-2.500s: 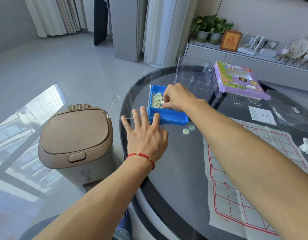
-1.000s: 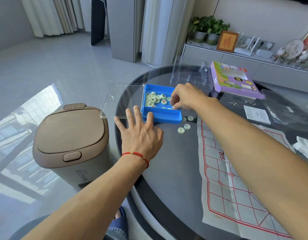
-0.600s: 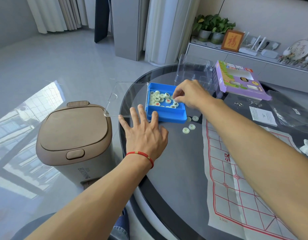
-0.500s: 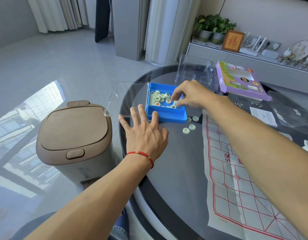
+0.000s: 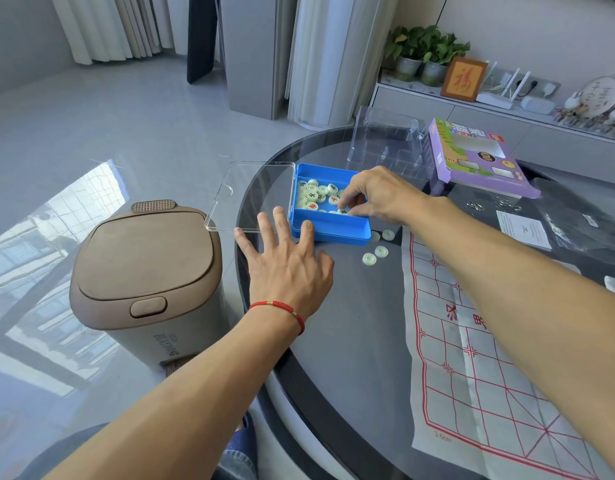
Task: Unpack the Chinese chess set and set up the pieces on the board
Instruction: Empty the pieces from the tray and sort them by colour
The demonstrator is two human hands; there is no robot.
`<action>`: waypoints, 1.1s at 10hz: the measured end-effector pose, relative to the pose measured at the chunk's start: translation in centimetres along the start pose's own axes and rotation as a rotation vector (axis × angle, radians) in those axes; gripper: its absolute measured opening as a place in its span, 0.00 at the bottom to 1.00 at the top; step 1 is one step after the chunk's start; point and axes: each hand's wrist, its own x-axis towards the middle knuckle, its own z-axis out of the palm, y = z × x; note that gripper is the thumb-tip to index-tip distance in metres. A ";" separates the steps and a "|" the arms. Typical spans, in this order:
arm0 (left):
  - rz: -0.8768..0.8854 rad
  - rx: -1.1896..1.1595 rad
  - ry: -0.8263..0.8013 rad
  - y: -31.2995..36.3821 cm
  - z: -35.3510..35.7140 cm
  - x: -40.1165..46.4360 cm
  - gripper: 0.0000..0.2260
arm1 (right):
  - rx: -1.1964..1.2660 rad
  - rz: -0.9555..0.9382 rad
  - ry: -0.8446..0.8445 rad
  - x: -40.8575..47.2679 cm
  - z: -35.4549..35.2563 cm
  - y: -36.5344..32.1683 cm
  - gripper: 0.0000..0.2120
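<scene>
A blue box (image 5: 333,232) with its clear lid (image 5: 254,192) swung open to the left sits on the dark glass table (image 5: 351,341). Several pale round chess pieces (image 5: 314,195) lie inside it. My right hand (image 5: 378,195) reaches into the box, its fingertips pinching a piece near the front wall. My left hand (image 5: 288,268) lies flat on the table, fingers spread, fingertips against the box's near left corner. Three pieces (image 5: 375,254) lie face down on the table beside the box. The paper board (image 5: 472,358) with red lines is spread at the right.
A brown lidded bin (image 5: 143,271) stands on the floor left of the table. Behind the box are a clear plastic insert (image 5: 385,147) and a purple carton (image 5: 479,161). A paper slip (image 5: 522,228), small metal rings (image 5: 475,206) and a dark plastic bag (image 5: 583,220) lie at the right.
My right hand has dipped from the box's back right edge down into the box and pinched a piece near its front. My left hand has stayed put.
</scene>
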 end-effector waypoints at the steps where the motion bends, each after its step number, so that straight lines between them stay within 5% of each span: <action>1: 0.001 0.002 0.002 0.0 0.0 0.0 0.24 | -0.009 -0.016 -0.012 -0.2 -0.1 -0.1 0.11; 5: 0.002 0.001 0.006 0.0 0.1 0.1 0.24 | -0.328 -0.043 -0.045 0.2 1.3 -0.3 0.14; 7: 0.009 -0.001 -0.004 -0.2 0.1 0.1 0.24 | -0.024 0.098 0.167 -0.5 -1.6 0.5 0.12; 11: 0.011 0.000 -0.013 -0.1 -0.1 0.0 0.24 | 0.143 0.272 -0.145 -3.7 -2.0 3.7 0.04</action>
